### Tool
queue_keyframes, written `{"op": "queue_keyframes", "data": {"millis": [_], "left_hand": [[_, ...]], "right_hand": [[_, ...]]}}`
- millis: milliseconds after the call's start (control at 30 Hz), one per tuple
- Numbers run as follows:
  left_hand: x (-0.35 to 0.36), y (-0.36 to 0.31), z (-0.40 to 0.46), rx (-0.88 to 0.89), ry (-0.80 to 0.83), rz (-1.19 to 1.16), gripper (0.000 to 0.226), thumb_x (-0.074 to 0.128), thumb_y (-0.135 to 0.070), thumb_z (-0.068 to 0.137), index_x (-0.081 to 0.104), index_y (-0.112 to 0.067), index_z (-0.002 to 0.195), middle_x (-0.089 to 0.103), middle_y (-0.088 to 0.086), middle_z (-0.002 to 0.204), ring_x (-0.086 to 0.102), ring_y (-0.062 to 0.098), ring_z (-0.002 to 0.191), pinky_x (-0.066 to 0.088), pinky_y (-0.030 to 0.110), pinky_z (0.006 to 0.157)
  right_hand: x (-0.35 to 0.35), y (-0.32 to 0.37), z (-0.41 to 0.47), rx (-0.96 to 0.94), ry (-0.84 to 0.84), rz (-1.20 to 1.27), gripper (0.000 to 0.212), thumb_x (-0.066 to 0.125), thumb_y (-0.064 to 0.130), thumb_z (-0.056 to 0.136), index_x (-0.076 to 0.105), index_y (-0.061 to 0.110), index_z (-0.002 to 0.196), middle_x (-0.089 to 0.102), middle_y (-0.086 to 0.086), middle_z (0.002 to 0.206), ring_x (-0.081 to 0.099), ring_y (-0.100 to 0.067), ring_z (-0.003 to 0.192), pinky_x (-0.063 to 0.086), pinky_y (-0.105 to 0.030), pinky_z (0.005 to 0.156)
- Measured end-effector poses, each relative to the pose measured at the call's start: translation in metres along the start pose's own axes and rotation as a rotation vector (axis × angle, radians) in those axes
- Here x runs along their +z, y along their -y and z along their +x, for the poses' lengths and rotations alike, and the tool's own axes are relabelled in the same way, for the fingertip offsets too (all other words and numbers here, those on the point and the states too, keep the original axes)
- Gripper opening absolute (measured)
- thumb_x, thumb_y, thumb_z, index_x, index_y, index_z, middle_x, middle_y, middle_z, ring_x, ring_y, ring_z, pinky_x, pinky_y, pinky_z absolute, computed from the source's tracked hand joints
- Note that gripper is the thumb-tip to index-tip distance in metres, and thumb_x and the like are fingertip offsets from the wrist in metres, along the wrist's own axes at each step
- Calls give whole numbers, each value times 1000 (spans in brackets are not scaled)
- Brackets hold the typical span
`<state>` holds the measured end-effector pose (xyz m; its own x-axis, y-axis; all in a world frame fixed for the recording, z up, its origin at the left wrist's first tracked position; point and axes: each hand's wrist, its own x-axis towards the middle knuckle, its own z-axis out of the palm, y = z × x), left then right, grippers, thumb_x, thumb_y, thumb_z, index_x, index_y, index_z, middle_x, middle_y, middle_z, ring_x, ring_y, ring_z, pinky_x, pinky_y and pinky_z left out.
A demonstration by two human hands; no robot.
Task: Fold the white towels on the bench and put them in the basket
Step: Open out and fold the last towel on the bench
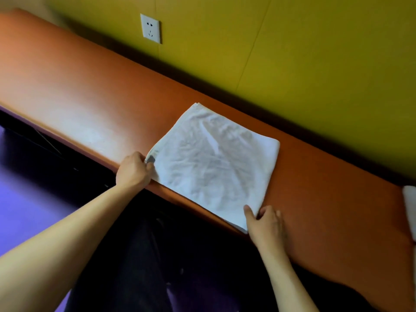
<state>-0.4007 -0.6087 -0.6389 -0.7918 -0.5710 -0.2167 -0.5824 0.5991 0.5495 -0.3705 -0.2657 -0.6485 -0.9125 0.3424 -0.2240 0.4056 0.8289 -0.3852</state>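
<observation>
Head view, folded white towel (213, 163), creased, both corners pinched

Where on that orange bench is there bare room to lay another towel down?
The long stretch left of the white towel, toward the wall socket, is bare. A shorter patch lies between it and the second towel at the right edge. Both hands crowd its near corners.
</observation>
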Motion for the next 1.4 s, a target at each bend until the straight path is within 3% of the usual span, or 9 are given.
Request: {"op": "queue_keyframes", "data": {"millis": [167, 333, 500, 667, 800, 967, 1033, 1133, 1400], "left_hand": [[-14, 0, -22, -44, -1, -89, 38, 57, -47, 96, 61, -9, 96, 70, 9, 88, 67, 33, 86, 47, 36, 71], [-27, -4, -66, -165, 86, -599, 31, 71, -34, 92, 56, -7, 92, 74, 18, 83, 75, 29, 60, 63, 44, 69], [-38, -4, -107, -158, 49, -786, 28, 70, -12, 91, 57, -2, 113, 64, 20, 106, 73, 24, 59, 61, 31, 54], [-51, -6, -133, -124, 109, -973, 14, 56, -4, 97, 69, -7, 100, 66, 13, 91, 68, 14, 54, 59, 23, 53], [-52, -12, -134, -81, 174, -1098, 19, 51, -2, 97, 69, -7, 103, 75, 7, 85, 64, 12, 59, 57, 19, 59], [-37, -20, -115, -3, 56, -847, 22, 73, -25, 91, 70, -12, 108, 76, 3, 77, 57, 9, 54, 49, 20, 53], [-32, -28, -105, 36, 14, -771, 19, 71, -34, 92, 71, -16, 99, 75, 3, 71, 55, 6, 48, 47, 22, 52], [-24, -42, -86, 56, -25, -694, 21, 68, -39, 94, 70, -19, 91, 69, -1, 58, 52, 6, 42, 43, 22, 45], [-5, -82, -29, 124, -121, -525, 30, 59, -47, 96, 69, -19, 98, 73, -6, 62, 60, 11, 42, 50, 28, 56]], "right_hand": [[-7, -3, -19, -4, 36, 311, 16, 57, 29, 98, 53, 15, 103, 65, -13, 111, 62, -35, 99, 44, -37, 80], [-30, -21, -37, 22, -45, 595, 12, 53, 21, 102, 55, 13, 111, 72, -8, 94, 64, -7, 44, 45, -16, 49], [-55, -44, -53, 7, -114, 798, 18, 62, 22, 98, 56, 29, 113, 71, 2, 80, 60, -13, 40, 46, -22, 45], [-76, -54, -60, 115, -65, 1265, 10, 66, 16, 96, 67, 20, 86, 72, 8, 75, 59, -4, 54, 46, -17, 43], [-89, -59, -48, 177, 82, 1497, 20, 52, 1, 95, 67, 13, 93, 64, -1, 73, 53, -8, 53, 40, -16, 44], [-81, -61, -20, 74, 86, 1229, 14, 58, 2, 95, 64, 13, 101, 66, -3, 67, 40, -9, 45, 31, -19, 44], [-75, -58, -3, 6, -43, 1003, 3, 69, 16, 93, 68, 18, 90, 70, 0, 65, 40, -9, 44, 35, -23, 49], [-73, -48, 25, -61, -146, 878, 19, 71, 27, 92, 66, 23, 75, 63, 11, 53, 45, -2, 45, 39, -29, 57], [-70, -13, 107, -154, -276, 636, 17, 71, 34, 89, 68, 19, 80, 63, 0, 68, 53, -14, 62, 40, -29, 63]]}}
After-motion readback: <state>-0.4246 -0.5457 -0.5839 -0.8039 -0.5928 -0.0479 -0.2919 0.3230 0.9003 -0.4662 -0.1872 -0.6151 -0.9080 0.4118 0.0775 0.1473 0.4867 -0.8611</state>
